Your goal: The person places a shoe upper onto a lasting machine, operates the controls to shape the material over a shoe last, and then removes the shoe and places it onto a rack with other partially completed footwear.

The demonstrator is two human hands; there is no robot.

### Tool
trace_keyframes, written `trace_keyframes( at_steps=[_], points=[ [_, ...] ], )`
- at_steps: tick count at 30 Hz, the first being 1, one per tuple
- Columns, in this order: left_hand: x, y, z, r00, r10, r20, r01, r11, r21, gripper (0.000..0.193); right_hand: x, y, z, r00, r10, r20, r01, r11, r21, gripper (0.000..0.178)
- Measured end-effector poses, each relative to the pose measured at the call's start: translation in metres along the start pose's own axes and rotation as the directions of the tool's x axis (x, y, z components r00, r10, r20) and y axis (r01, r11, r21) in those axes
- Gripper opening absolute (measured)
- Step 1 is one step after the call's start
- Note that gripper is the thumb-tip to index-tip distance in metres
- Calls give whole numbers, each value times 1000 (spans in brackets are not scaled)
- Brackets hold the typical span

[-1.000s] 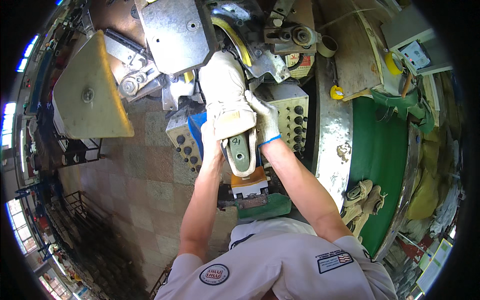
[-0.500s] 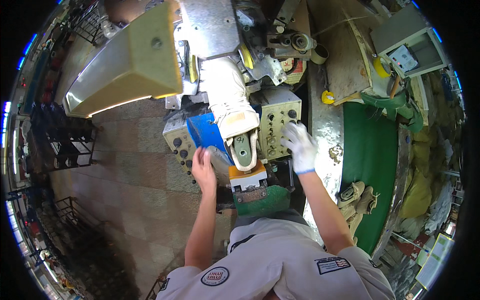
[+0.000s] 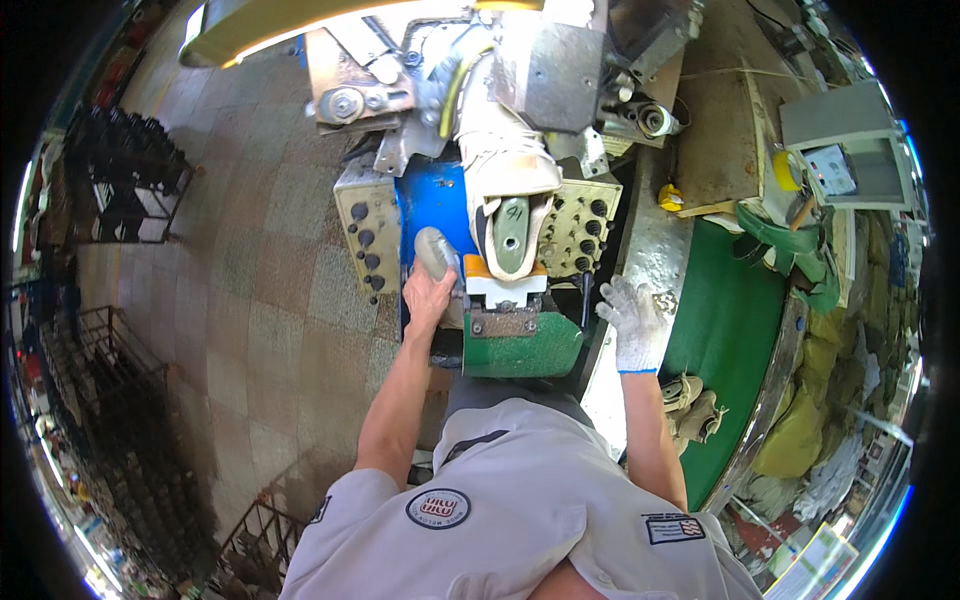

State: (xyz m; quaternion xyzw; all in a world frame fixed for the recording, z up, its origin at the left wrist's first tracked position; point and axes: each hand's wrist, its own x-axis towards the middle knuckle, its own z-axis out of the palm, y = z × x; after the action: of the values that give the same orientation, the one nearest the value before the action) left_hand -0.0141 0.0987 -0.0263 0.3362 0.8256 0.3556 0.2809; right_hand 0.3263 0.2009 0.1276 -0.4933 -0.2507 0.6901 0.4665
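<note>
A cream lace-up shoe (image 3: 505,160) sits in the machine (image 3: 550,70), its toe end under the metal plates. A green shoe last (image 3: 511,228) fills its heel opening, which rests against an orange and white support (image 3: 502,280) near me. Left of the heel, my bare left hand (image 3: 428,295) has its fingers closed on a grey, rounded piece (image 3: 435,252) whose lower part is hidden. My right hand (image 3: 636,325), in a white knit glove, hovers with fingers spread by the metal edge of the green belt, holding nothing.
Control boxes with black knobs (image 3: 580,235) flank the blue panel (image 3: 432,200). A green guard (image 3: 520,345) stands before my waist. On the right, several shoes (image 3: 695,408) lie on the green belt (image 3: 715,290). Dark racks (image 3: 125,185) stand at left.
My left hand has closed on the grey, rounded piece. The gloved right hand has moved away from the control box toward the belt edge. My view has shifted; the shoe remains in the machine.
</note>
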Motion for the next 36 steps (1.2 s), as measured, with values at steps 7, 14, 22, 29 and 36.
trace_keyframes(
  at_steps=[7, 14, 22, 29, 36],
  points=[
    [-52, 65, -100, 998, 41, -39, -46, 988, -145, 66, -17, -37, 45, 978, -77, 192, 113, 976, -188, 48],
    [-91, 219, -222, 966, 225, 126, -74, 709, -701, 65, -61, -55, 144, 741, -114, 661, 237, 966, -100, 82],
    [-94, 333, -86, 959, 254, 123, -234, 959, -160, 44, 11, -45, 57, 829, 95, 551, -101, 995, -19, 41],
    [-55, 290, -96, 860, 276, -430, -277, 959, 62, 63, 38, -115, -243, 973, 182, -140, -229, 726, -649, 71],
    [-35, 291, -32, 931, 294, -216, -264, 952, 156, 77, -5, -113, -350, 742, -463, -485, -493, 113, -863, 55]
  ],
)
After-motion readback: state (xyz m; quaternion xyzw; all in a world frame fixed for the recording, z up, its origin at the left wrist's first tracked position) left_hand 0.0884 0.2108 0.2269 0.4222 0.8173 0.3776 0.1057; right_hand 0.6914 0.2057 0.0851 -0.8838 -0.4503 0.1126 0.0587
